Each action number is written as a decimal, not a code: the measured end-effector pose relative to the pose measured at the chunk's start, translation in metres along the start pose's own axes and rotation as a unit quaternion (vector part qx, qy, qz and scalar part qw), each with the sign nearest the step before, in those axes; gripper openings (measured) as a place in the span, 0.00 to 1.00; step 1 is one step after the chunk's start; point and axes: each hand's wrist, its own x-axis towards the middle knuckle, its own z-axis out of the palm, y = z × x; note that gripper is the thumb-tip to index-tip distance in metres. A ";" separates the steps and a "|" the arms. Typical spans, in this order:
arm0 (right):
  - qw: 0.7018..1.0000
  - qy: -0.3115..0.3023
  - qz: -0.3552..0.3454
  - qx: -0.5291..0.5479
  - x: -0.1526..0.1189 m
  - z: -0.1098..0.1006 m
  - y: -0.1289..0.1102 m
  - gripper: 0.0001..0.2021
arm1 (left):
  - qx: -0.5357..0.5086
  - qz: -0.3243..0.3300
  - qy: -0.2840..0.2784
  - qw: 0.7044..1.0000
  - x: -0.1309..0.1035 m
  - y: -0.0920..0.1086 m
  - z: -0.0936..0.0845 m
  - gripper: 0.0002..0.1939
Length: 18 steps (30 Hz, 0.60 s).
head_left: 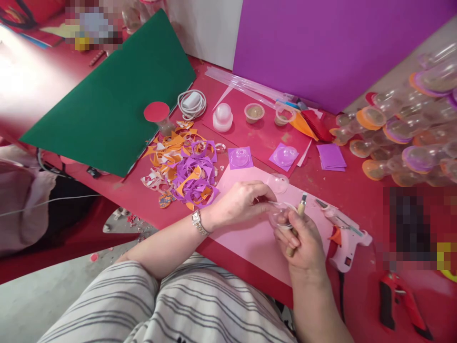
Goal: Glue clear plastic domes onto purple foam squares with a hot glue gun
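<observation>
My right hand [303,238] is wrapped round a wood-handled carving knife [302,205], its metal blade pointing up and away. The same hand also steadies a clear plastic dome [279,218]. My left hand [248,200], with a watch at the wrist, pinches the dome's thin rim between thumb and fingers. Just beyond them another clear dome [278,183] lies on the pink sheet [246,236]. Two purple squares, a left one [240,164] and a right one [274,157], each carry a clear dome farther back.
Orange and purple paper scraps [193,176] are heaped left of my hands. A pink glue gun [344,233] and red-handled pliers [402,305] lie to the right. Small tubs [254,113] stand behind. Stacked clear bottles [410,128] crowd the right, and a green board [117,100] leans left.
</observation>
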 end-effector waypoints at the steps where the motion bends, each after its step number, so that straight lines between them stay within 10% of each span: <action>1: 1.000 -0.001 -0.003 -0.009 0.000 0.000 0.000 0.14 | -0.005 -0.009 0.005 1.000 0.000 0.001 0.001 0.05; 18: 0.997 -0.059 -0.056 -0.004 -0.002 0.007 -0.003 0.14 | -0.094 -0.092 0.058 0.990 -0.001 -0.001 0.009 0.06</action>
